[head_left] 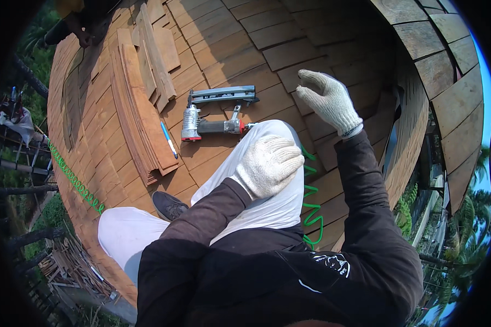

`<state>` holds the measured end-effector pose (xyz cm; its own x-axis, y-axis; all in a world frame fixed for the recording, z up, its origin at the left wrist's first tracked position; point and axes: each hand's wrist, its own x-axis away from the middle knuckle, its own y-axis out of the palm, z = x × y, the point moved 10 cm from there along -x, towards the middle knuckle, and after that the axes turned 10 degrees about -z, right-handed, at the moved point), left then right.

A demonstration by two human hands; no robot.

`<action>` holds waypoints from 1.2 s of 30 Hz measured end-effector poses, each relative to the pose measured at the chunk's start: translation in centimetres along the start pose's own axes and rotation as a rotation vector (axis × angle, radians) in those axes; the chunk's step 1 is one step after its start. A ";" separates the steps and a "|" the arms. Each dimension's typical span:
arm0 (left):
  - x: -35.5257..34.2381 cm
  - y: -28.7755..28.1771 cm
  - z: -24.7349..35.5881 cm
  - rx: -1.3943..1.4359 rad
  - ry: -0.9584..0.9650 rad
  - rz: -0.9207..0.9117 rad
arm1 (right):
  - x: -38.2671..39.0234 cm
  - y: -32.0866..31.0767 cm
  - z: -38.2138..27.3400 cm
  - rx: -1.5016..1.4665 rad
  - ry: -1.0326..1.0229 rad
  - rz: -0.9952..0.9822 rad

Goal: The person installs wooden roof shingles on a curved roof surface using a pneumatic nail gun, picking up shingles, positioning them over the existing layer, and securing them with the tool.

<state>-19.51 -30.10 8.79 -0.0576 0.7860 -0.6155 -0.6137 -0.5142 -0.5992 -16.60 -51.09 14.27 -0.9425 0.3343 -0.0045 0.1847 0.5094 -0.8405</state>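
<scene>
The gloved left hand [271,166] lies on the raised knee [275,133], its fingers side by side over the pale cloth, with no tool visible under them; the thumb is hidden. Taking that hand as the dial's centre and twelve as straight ahead, the gloved right hand [328,101] hangs at one o'clock, fingers loosely curved, thumb apart, grasping nothing. The nail gun [212,127] lies on its side at ten o'clock on the wooden shingles [206,159], its magazine on the far side and its rear fitting just beside the knee. A careless swing of that knee could knock the gun, and on any slope it might slide. Green coiled hose [313,212] loops at four o'clock beside the thigh; a turn of the hips could snag it, and if it feeds the gun, drag the tool too; the leg hides any joint. A stack of loose shingles [139,117] lies near ten o'clock, a pen [169,140] at its edge. A push from the shoe [169,206] at eight o'clock could spread the stack and send the pen rolling.
</scene>
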 end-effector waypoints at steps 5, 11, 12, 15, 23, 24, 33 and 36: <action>-2.0 5.8 5.2 -0.025 0.159 -0.416 | -2.3 15.2 -6.9 0.383 -0.302 -0.474; -0.5 6.4 1.1 0.021 0.008 -0.312 | -3.8 26.3 -10.4 0.935 -0.370 -0.749; -0.9 4.9 1.9 0.003 0.013 -0.290 | -4.0 27.0 -9.6 0.927 -0.342 -0.806; -1.4 4.4 2.8 -0.113 0.009 -0.286 | -4.2 28.5 -6.9 0.958 -0.375 -0.728; -1.0 6.2 3.0 -0.041 -0.045 -0.586 | -6.7 21.4 -7.0 0.625 -0.158 -0.523; -1.0 5.4 3.4 -0.034 -0.022 -0.531 | -7.2 20.1 -6.8 0.585 -0.101 -0.508; -1.0 3.2 4.3 0.051 0.199 -0.210 | -5.7 -1.3 0.7 -0.077 0.441 -0.059; -1.6 2.9 4.7 0.094 0.181 -0.211 | -2.8 -8.8 9.1 -0.345 0.552 0.183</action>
<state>-24.87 -31.22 10.40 0.2153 0.7937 -0.5689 -0.6679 -0.3053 -0.6787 -18.15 -63.70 16.79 -0.6240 0.7485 0.2247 0.4924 0.5998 -0.6307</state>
